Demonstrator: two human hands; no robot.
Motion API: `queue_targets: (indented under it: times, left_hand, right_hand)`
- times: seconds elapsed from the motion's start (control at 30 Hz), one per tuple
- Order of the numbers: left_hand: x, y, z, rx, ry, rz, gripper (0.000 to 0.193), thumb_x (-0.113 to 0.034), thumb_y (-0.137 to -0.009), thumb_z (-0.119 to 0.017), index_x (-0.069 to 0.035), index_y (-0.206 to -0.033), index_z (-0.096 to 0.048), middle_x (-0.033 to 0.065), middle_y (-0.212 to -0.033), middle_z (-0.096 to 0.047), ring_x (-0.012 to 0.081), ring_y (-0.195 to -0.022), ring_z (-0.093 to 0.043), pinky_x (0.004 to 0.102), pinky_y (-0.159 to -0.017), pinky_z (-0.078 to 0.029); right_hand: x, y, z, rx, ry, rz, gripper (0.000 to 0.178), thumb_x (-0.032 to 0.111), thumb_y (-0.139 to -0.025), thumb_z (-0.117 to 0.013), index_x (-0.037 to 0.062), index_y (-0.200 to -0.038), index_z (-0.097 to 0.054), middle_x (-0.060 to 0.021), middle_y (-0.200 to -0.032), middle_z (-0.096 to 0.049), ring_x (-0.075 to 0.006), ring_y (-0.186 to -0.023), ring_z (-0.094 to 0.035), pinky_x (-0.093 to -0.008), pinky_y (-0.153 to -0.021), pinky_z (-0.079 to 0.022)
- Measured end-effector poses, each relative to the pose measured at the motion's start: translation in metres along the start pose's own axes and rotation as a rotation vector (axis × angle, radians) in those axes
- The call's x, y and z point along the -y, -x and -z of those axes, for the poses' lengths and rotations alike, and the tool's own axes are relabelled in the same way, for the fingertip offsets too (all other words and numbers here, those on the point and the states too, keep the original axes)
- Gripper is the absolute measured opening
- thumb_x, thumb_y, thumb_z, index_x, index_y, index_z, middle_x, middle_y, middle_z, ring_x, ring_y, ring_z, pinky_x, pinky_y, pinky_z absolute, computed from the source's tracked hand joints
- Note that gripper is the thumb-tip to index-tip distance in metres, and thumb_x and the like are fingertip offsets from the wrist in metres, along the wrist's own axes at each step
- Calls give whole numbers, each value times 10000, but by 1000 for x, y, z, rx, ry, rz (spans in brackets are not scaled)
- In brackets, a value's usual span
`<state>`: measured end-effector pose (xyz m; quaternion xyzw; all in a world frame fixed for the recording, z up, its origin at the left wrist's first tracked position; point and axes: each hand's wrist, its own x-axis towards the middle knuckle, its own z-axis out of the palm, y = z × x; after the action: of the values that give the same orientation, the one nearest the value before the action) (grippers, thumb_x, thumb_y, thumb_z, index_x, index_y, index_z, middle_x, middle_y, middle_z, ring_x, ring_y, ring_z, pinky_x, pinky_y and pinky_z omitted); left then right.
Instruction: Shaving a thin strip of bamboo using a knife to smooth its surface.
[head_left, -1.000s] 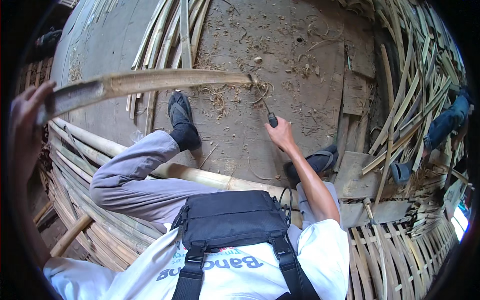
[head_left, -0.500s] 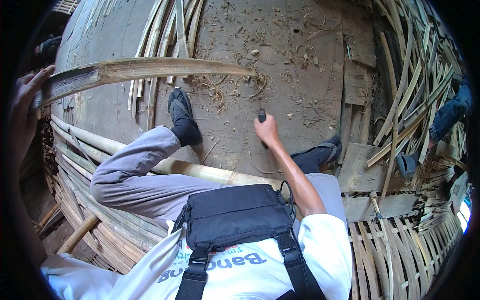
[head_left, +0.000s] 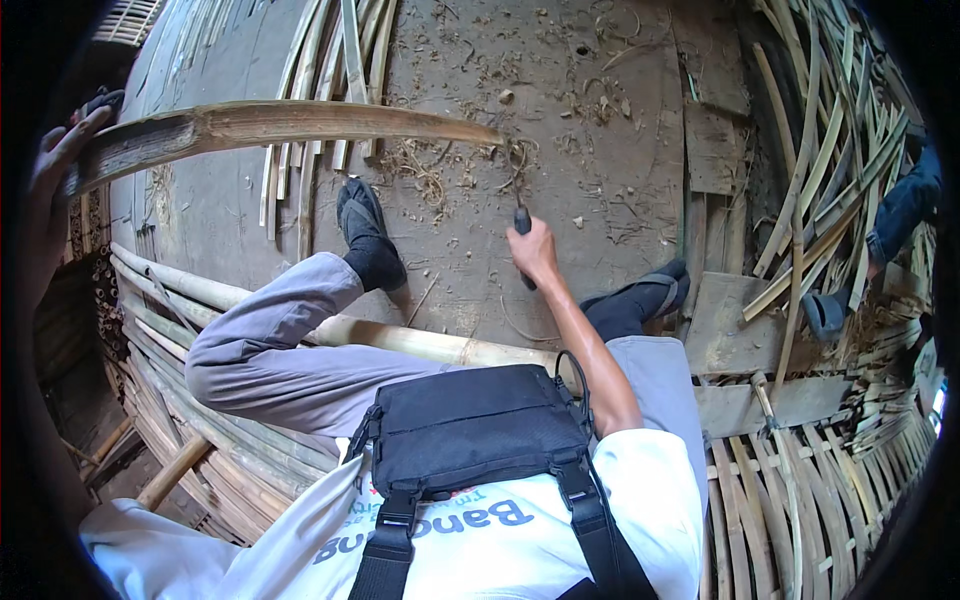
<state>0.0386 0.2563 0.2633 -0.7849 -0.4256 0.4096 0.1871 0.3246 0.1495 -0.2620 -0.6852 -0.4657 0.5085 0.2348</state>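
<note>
A long split bamboo slat (head_left: 300,122) spans the upper left, its darker end by my left hand (head_left: 62,160), whose fingers are closed around it. The pale far end of the slat reaches over the floor to the middle. My right hand (head_left: 532,248) is wrapped round the dark handle of a knife (head_left: 523,220). Its thin blade points away from me, close to the slat's far end; whether the two touch, I cannot tell.
Curly shavings (head_left: 425,170) litter the wooden floor (head_left: 460,290). Bamboo strips (head_left: 320,80) lie beyond my left foot, with a larger pile (head_left: 830,150) at right beside another person's foot (head_left: 825,315). A bamboo pole (head_left: 400,338) runs beneath my legs; woven slats (head_left: 780,500) stand lower right.
The whole view has shifted slightly. More of the knife's handle shows above and below my right hand, and the handle's angle has changed a little. My left hand still holds the slat.
</note>
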Motion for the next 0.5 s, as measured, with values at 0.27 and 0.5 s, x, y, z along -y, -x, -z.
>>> queue_targets:
  times: [0.27, 0.5]
  left_hand:
    - [31, 58, -22, 50, -78, 250, 652, 174, -830, -467, -160, -1388, -499, 163, -1247, -541, 289, -1151, -542, 369, -1019, -421]
    - [33, 32, -51, -73, 134, 148, 677, 165, -796, -522, -171, -1383, -507, 161, -1211, -543, 307, -1144, -528, 367, -1024, -416]
  right_hand:
    - [-8, -7, -47, 90, -92, 13, 244, 198, -780, -611, -36, -738, -560, -203, -624, -579, -310, -576, -597, -422, -569, -449]
    - [-41, -6, -14, -11, -15, -5, 260, 208, -779, -612, -42, -732, -553, -233, -617, -581, -309, -593, -628, -424, -578, -465]
